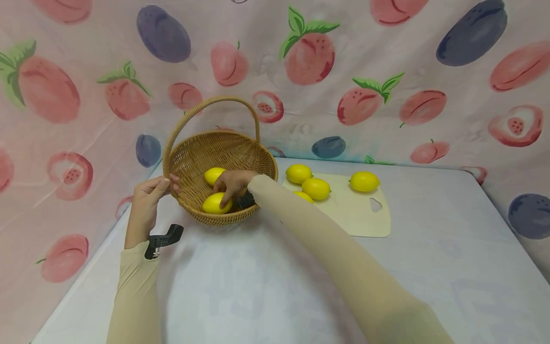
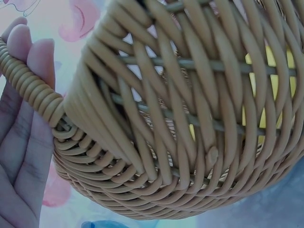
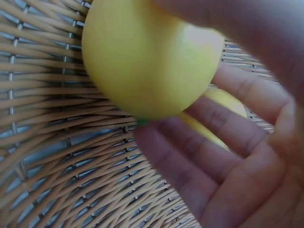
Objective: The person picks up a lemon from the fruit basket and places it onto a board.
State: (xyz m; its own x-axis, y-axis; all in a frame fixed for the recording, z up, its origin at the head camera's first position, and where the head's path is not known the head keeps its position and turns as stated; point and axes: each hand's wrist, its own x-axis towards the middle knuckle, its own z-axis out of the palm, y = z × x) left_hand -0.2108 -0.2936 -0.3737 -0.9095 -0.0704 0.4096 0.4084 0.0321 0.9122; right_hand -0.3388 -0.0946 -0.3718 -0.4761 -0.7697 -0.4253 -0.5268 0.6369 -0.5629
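A wicker basket (image 1: 193,155) with a tall arched handle (image 1: 171,136) stands tilted on the table, its opening facing me. At the handle's left base, my left hand (image 1: 147,200) grips it, fingers behind and thumb in front. Inside the basket my right hand (image 1: 235,183) holds a lemon (image 1: 212,204) near the front rim. The right wrist view shows the thumb across that lemon (image 3: 147,61) and the fingers spread below it. Another lemon (image 1: 213,175) lies deeper in the basket, partly hidden by the hand. Yellow shows through the weave in the left wrist view.
Right of the basket lies a cream cutting board (image 1: 356,217) with a handle hole. On it are a lemon (image 1: 364,181) at the right and several lemons at the left, one partly behind my right sleeve (image 1: 318,239). A fruit-patterned cloth (image 1: 301,129) hangs behind the white table (image 1: 240,286).
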